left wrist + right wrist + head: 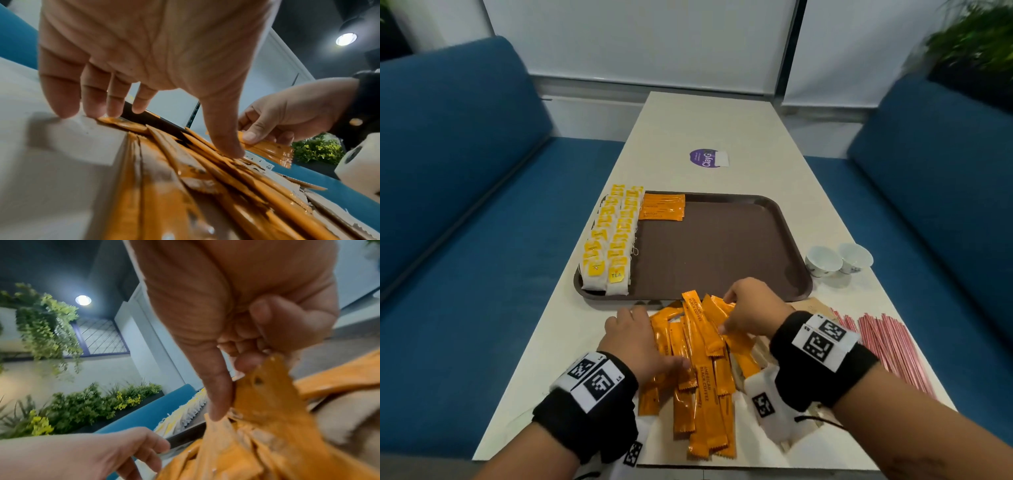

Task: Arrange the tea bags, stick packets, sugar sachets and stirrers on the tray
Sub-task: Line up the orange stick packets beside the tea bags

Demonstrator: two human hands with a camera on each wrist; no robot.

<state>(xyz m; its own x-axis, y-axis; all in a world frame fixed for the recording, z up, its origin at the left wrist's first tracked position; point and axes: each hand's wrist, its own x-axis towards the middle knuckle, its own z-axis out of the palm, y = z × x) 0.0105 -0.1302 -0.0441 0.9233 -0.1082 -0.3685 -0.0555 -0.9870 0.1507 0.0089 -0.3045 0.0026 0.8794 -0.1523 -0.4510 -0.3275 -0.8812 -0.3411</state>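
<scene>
Cups — two; hands — both on stick packets.

The right hand fills the upper middle of the frame, its thumb and curled fingers pinching the top end of an orange stick packet. More orange packets lie heaped across the lower right. The left hand reaches in from the lower left, fingers bent toward the heap. Between them, a row of yellow-and-white tea bags shows mid-frame. Green plants and a round ceiling light occupy the left.
</scene>
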